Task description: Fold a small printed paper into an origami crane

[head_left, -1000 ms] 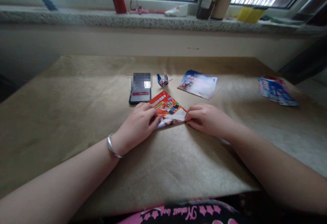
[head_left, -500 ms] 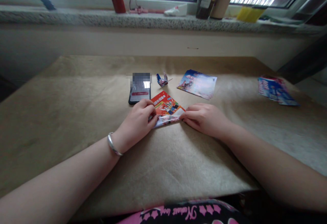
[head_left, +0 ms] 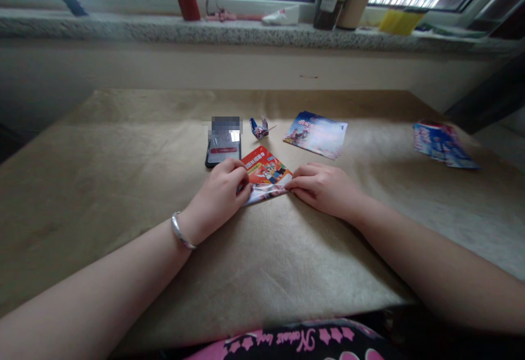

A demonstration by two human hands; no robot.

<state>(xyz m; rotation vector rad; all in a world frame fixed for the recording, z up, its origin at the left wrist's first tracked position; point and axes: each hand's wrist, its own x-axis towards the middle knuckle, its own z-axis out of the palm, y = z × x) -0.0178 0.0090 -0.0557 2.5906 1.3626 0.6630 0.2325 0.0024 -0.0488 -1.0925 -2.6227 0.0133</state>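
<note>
A sheet of printed paper (head_left: 266, 168), red and orange with cartoon figures, lies on the table between my hands. Its near edge is folded up as a pale, flower-printed strip. At the left end of that fold, my left hand (head_left: 225, 187) has its fingers closed on the paper; a silver bangle circles the wrist. My right hand (head_left: 322, 187) pinches the right end of the fold with thumb and fingers. Just beyond the left fingers lies a phone (head_left: 223, 152) with a lit screen. A small folded paper crane (head_left: 260, 128) stands behind the sheet.
Blue and pink printed sheets (head_left: 315, 134) lie to the right behind my right hand. More blue leaflets (head_left: 445, 145) are fanned near the table's right side. A beige cover (head_left: 123, 196) spans the table. Bottles and a yellow object (head_left: 402, 21) stand on the stone windowsill (head_left: 143, 30).
My right hand has shifted very slightly left along the fold. Both hands keep hold of the paper, and the whole view has drifted a little.
</note>
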